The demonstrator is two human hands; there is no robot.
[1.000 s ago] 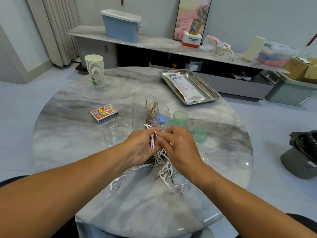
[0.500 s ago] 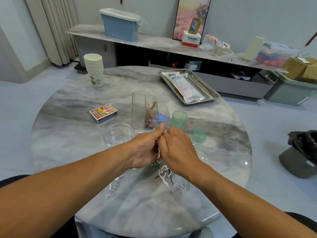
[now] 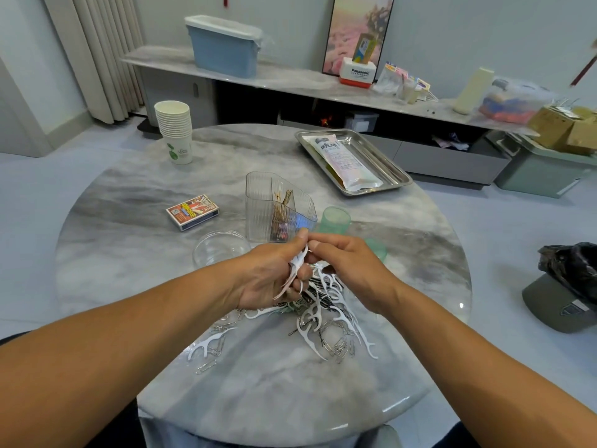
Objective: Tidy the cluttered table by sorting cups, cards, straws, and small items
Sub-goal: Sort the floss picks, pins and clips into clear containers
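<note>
My left hand (image 3: 269, 276) grips a bunch of white floss picks (image 3: 295, 270) above the round marble table (image 3: 129, 202). My right hand (image 3: 350, 270) is beside it, thumb and forefinger pinched at the top of the bunch. Beneath both hands lies a heap of loose floss picks (image 3: 318, 321) mixed with paper clips (image 3: 339, 345). Just beyond the hands stands a clear ribbed organizer (image 3: 277, 205) with small items inside. A card box (image 3: 192, 211) lies to its left, and a stack of paper cups (image 3: 174, 132) stands at the far left.
A clear round dish (image 3: 219, 247) sits left of my hands. A green cup (image 3: 334, 219) and a green lid (image 3: 376, 248) are behind my right hand. A steel tray (image 3: 381, 161) holding a packet lies at the far right. A side counter runs behind.
Both hands have lifted slightly and spread a little apart, so the bunch of floss picks in my left hand shows again. My right fingers have shifted to the bunch's top.
</note>
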